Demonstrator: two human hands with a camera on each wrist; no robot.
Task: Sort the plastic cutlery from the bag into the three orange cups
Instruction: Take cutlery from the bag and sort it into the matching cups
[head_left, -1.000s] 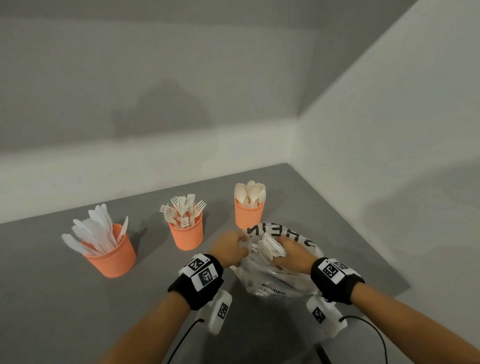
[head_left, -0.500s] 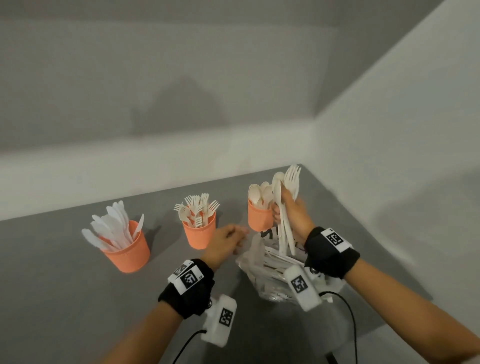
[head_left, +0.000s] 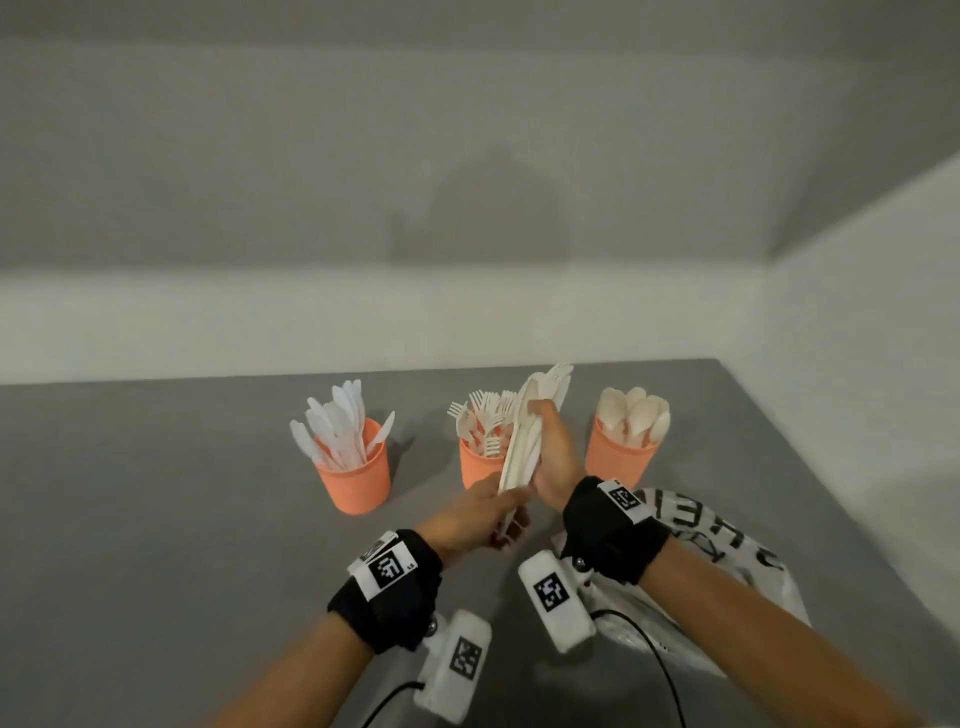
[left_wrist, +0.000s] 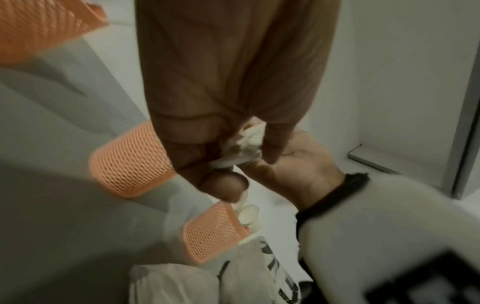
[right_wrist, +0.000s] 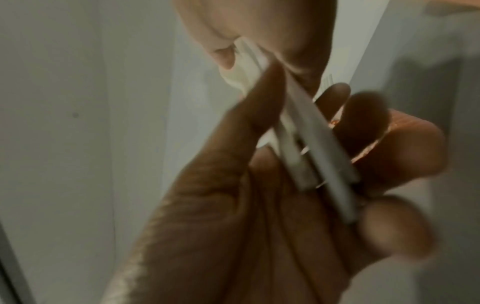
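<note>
My right hand (head_left: 548, 449) grips a bundle of white plastic cutlery (head_left: 527, 441) upright in front of the middle cup, with fork tines at the bundle's top. My left hand (head_left: 493, 519) pinches the bundle's lower handle ends (left_wrist: 240, 147). In the right wrist view the handles (right_wrist: 315, 148) run across my curled fingers. Three orange mesh cups stand in a row: knives cup (head_left: 358, 480), forks cup (head_left: 475, 467), spoons cup (head_left: 618, 460). The clear printed bag (head_left: 737, 577) lies under my right forearm.
The grey table (head_left: 156, 519) ends at a white wall behind and another close on the right (head_left: 857, 338). Camera cables (head_left: 660, 670) trail from both wrists over the table's near part. The bag's printed plastic (left_wrist: 182, 283) lies just before the spoons cup (left_wrist: 211, 233).
My right hand pulled a bundle of cutlery out of the bag, raised it and carried it left, in front of the forks cup. My left hand left the bag and took the bundle's lower ends.
</note>
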